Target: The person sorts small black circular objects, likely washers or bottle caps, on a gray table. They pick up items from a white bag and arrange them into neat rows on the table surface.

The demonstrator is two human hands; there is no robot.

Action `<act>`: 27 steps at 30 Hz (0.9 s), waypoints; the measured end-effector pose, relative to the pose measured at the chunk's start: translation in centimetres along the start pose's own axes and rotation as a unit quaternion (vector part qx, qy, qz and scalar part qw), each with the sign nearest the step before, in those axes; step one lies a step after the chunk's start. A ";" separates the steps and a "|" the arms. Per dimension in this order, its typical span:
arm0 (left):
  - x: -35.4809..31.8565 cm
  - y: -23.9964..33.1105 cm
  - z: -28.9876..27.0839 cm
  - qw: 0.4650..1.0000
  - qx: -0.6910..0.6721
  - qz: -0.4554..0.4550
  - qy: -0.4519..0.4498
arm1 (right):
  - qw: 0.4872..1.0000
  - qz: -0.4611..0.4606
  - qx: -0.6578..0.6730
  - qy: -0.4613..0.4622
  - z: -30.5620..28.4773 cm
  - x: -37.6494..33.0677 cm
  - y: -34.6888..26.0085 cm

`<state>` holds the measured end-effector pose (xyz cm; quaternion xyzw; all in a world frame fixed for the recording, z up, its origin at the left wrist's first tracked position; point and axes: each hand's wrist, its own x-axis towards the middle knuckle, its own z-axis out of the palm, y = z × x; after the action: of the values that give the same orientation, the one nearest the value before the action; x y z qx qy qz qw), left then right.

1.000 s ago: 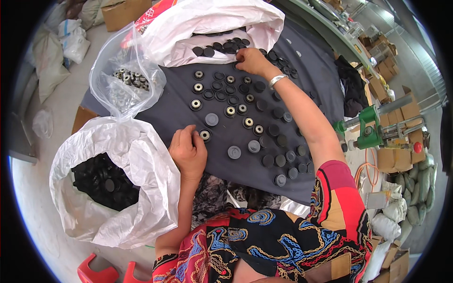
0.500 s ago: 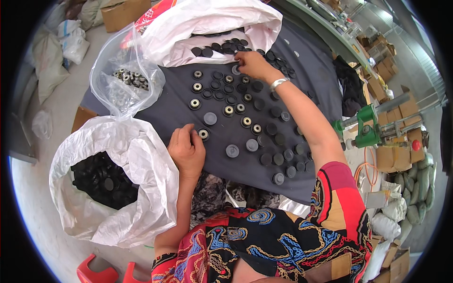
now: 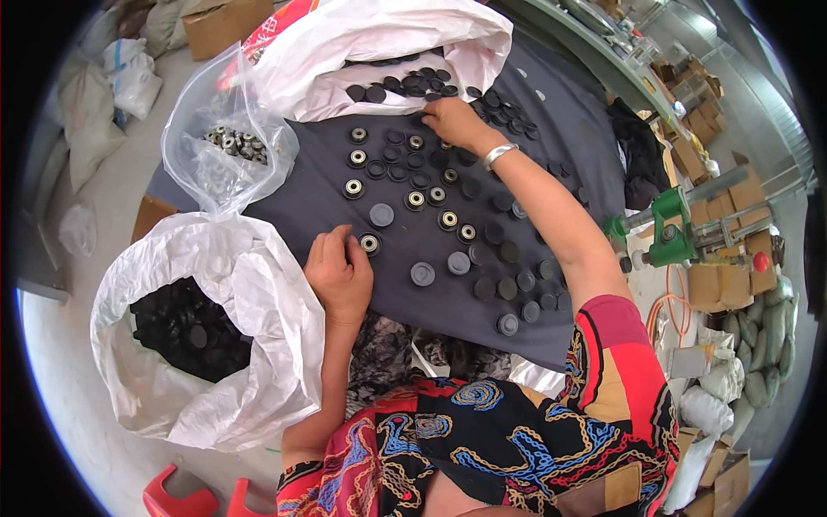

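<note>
My left hand rests on the dark cloth with its fingers loosely bent and thumb apart, holding nothing that shows. Beside its thumb stands a bearing in a black cap. My right hand reaches to the far side, its fingertips pinched down at the cloth on what looks like a small round cap, mostly covered by the fingers. Around it stand several capped bearings, black rings and dark caps. Grey discs lie nearer to me.
A white sack spills black caps at the far edge. On the left are a clear bag of metal bearings and a white sack of black parts. A green metal tool stands at right; a red stool is lower left.
My right hand has shifted slightly left, its fingers now lower over the spot where a grey disc showed. My left hand has stayed in place.
</note>
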<state>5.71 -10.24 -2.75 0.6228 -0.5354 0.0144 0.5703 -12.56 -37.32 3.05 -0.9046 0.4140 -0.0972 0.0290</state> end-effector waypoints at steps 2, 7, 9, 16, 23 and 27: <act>0.1 0.1 -0.1 1.000 -0.003 -0.005 0.007 | 0.998 0.049 0.026 -0.020 -0.8 0.3 0.1; 0.1 0.2 -0.1 1.000 -0.003 -0.009 0.008 | 0.988 0.099 -0.092 -0.069 -1.3 0.0 -0.4; 0.1 0.1 0.0 1.000 -0.004 -0.005 0.012 | 0.989 0.065 -0.121 -0.057 -1.4 -0.5 -0.7; 0.2 0.1 -0.1 1.000 -0.001 -0.004 0.009 | 0.995 -0.005 -0.092 -0.046 -0.9 -0.3 -0.6; 0.1 0.1 -0.2 1.000 0.002 -0.006 0.009 | 0.997 0.054 0.015 -0.060 -3.3 -0.5 -1.2; 0.0 -0.1 -0.2 1.000 0.004 -0.001 0.005 | 0.992 0.068 0.059 -0.084 -4.3 -3.0 -1.3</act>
<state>5.93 -10.16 -2.77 0.6255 -0.5319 0.0186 0.5705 -14.40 -34.04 6.98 -0.8762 0.4638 -0.0434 0.1236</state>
